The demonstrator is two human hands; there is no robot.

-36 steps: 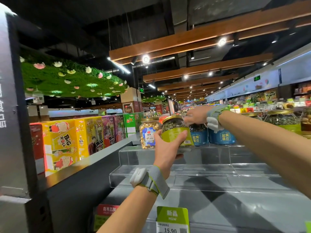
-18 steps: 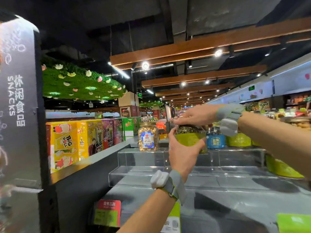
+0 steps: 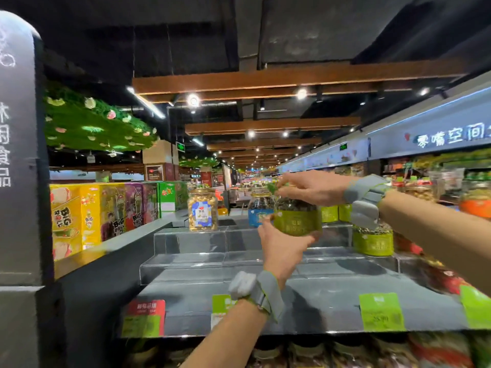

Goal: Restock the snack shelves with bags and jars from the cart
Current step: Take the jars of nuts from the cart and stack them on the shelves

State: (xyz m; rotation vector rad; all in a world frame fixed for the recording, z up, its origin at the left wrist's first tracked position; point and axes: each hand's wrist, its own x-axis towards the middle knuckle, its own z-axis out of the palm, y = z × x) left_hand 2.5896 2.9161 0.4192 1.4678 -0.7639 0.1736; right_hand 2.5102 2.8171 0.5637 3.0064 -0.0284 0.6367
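Holding a green-labelled jar point(image 3: 297, 220) over the snack shelf point(image 3: 332, 296)

Clear stepped risers point(image 3: 191, 243) run along the shelf's back edge. The jar is at their top step, midway along, and I cannot tell whether it touches. A nut jar point(image 3: 203, 211) stands towards the left end. The left hand point(image 3: 281, 248) curls round its lower side; the right hand point(image 3: 310, 188) pinches its lid from above.

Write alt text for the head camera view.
A person's left hand grips a clear, green-labelled jar of dark seeds from below while the right hand pinches its top, over a clear acrylic stepped shelf in a snack aisle.
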